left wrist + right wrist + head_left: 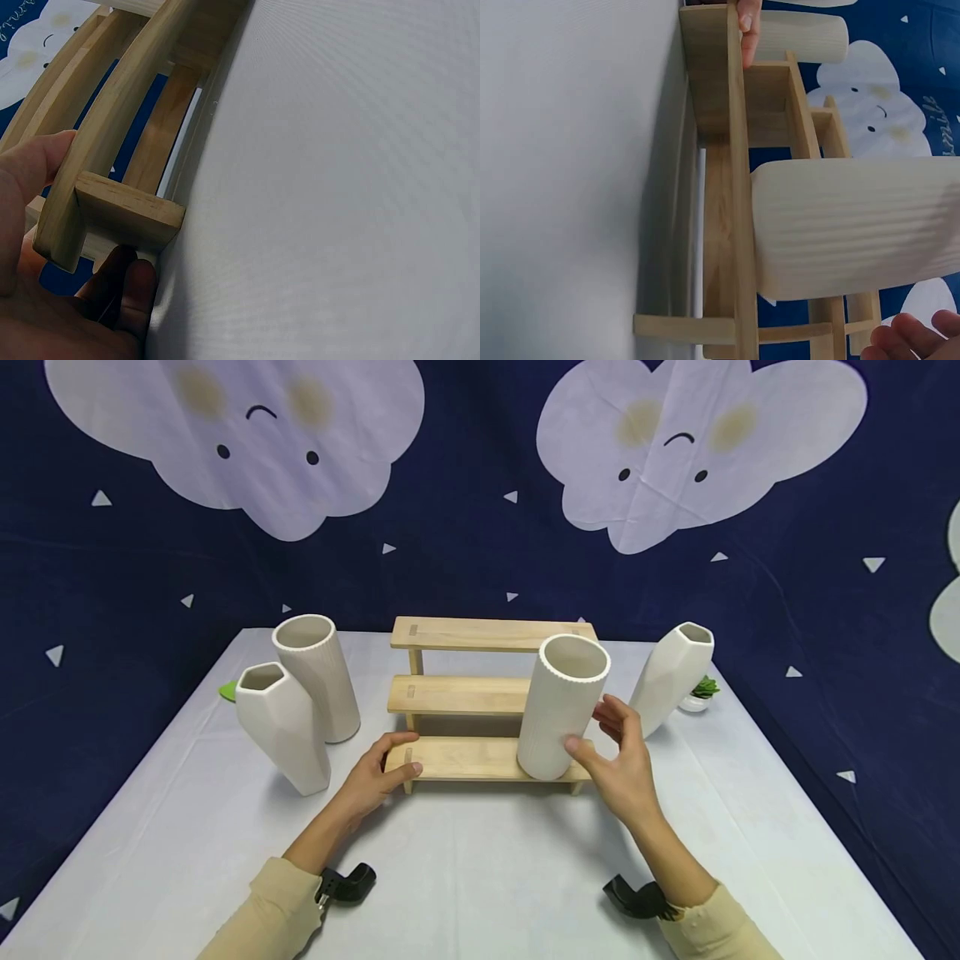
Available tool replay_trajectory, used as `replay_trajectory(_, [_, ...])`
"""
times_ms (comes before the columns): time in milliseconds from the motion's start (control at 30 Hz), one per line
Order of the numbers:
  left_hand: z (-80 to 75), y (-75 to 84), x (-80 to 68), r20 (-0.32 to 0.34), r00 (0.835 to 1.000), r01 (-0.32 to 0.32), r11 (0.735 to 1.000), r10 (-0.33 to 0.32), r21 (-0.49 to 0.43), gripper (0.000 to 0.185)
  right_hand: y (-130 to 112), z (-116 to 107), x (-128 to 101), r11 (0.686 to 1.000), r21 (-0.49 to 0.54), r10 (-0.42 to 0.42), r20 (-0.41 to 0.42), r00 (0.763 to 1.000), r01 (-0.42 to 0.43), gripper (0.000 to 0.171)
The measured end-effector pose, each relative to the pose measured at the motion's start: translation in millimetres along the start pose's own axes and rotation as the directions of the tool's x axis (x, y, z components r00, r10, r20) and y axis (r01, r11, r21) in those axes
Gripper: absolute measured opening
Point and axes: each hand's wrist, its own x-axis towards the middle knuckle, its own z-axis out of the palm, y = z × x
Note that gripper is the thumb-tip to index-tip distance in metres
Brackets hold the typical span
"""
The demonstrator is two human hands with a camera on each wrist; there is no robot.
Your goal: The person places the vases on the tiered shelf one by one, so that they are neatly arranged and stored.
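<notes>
A three-step wooden shelf [450, 695] stands on the table. At the left end of its lowest step, my left hand [371, 783] grips the board, thumb on top and fingers partly hidden beyond the edge. Toward the right of that step a white ribbed cylindrical vase [558, 718] stands upright, its base against the board in the right wrist view. Beside this vase is my right hand [626, 772]: the thumb overlaps its side in the head view, while the loosely bent fingers [911, 337] are apart from it in the right wrist view.
Left of the shelf stand another ribbed vase [318, 681] and a white faceted vase [288, 727], with a green object [228, 691] partly behind. To the right are a second faceted vase [671, 677] and a small potted plant [699, 695]. A dark cloud-patterned cloth [465, 468] hangs behind.
</notes>
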Motion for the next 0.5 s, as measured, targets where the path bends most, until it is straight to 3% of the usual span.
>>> replay_trajectory(500, [0.0,-1.1,0.9,0.007,1.000,-0.002,1.000,0.002,0.002,0.052,16,-12,-4,0.999,-0.024,-0.034,-0.035,0.999,0.033,0.068])
